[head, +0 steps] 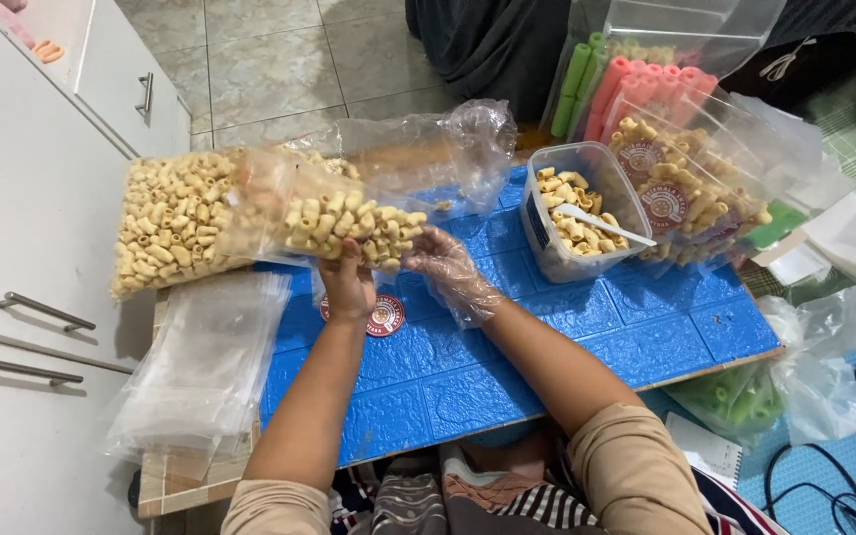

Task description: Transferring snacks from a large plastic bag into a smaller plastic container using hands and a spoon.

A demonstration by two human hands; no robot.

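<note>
1. Two hands work together over the blue padded board that tops our low desk: our left hand is bare and our right hand wears a thin clear plastic glove.
2. Our left hand closes around the underside of a small clear pouch packed with pale tube-shaped snacks, holding it on its side above the board's far-left part, likely so the contents stay level.
3. Our right hand cups the pouch's open end with curled fingers, apparently to keep pieces from spilling; how tightly it pinches the film we cannot tell.
4. Behind the pouch, at the desk's far-left corner, a big clear sack of the same snacks lies on its side, its loose mouth turned towards the board's far edge within easy reach.
5. At the far-right edge a clear plastic tub holds more snacks with a white scoop resting in it, handle towards us.
6. Just beyond the right of the tub, filled pouches with round red labels lean in a heap, with pink and green tube snacks bagged behind.
7. Along the left edge a stack of empty clear pouches lies flat, and a round red sticker sits on the board under our left wrist.
</note>
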